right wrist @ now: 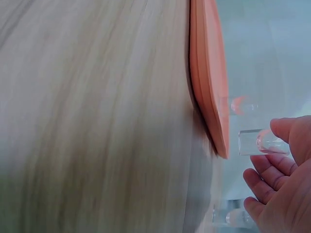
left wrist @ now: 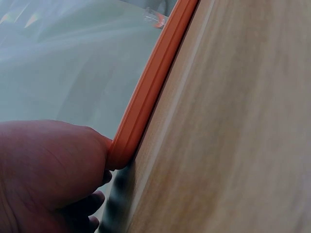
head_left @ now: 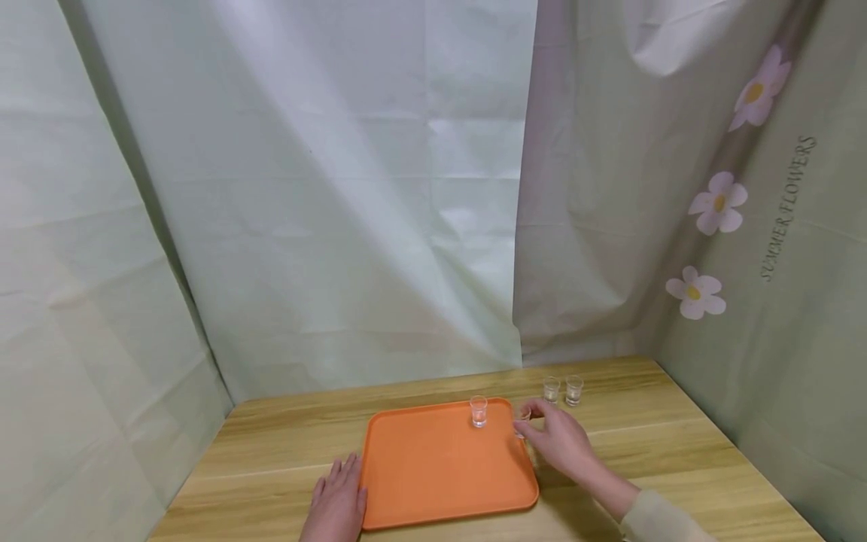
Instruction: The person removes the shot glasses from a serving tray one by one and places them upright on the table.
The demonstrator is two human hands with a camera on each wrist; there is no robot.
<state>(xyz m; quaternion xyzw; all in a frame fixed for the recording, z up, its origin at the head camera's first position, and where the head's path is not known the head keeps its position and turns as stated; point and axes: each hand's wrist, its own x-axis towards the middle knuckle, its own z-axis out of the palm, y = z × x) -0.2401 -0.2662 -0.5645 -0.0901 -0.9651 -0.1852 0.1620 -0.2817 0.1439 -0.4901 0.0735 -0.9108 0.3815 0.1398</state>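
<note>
My right hand (head_left: 561, 440) pinches a small clear shot glass (head_left: 521, 423) between thumb and fingertips, at the right rim of an orange tray (head_left: 447, 467). In the right wrist view, this shot glass (right wrist: 250, 142) appears just past the tray's corner, with the lower fingers loosely bent below it. Another shot glass (head_left: 479, 412) stands upright on the tray near its far right corner. At the left, my left hand (head_left: 336, 503) lies flat on the table with its fingers stretched forward, its thumb side against the tray's left rim (left wrist: 141, 102).
Two more shot glasses, a left one (head_left: 552, 390) and a right one (head_left: 573, 391), stand side by side on the wooden table (head_left: 650, 436) behind the right hand. Pale green curtains (head_left: 339, 226) hang behind the table and along both sides, the right one (head_left: 779, 339) printed with flowers.
</note>
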